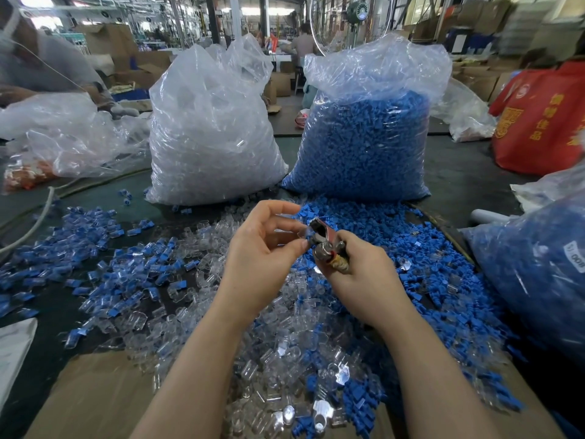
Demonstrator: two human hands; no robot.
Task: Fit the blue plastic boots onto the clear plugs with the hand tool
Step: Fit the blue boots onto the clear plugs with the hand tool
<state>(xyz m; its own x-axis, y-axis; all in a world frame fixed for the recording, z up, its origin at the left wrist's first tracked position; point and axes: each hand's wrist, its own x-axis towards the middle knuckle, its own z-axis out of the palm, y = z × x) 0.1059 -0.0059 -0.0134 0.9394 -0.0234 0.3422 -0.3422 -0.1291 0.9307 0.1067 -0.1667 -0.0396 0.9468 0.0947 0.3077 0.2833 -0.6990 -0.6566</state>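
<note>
Fingers [286,208] of the left hand [262,248] are loosely curled, thumb and forefinger closing toward each other at the nose of the tool [319,231]; something small and clear seems to sit between them, though it is too blurred to be sure it is a plug. Just to its right, the right hand [361,274] is wrapped round the tool's handles, its red-and-metal head pointing up and left into the left fingertips. How far the tool's jaws stand apart cannot be made out.

This looks like the loading step: a piece is being set at the tool's head before the squeeze. The next move likely calls for seating the piece squarely, then closing the handles firmly.

Below and around both hands, loose plugs [202,270] cover the table, mixed at far left with already-joined blue-and-clear pieces. Right of the hands lie loose boots [443,280]. Behind stand a clear bag [212,131] and, to its right, a blue bag [364,144].
</note>
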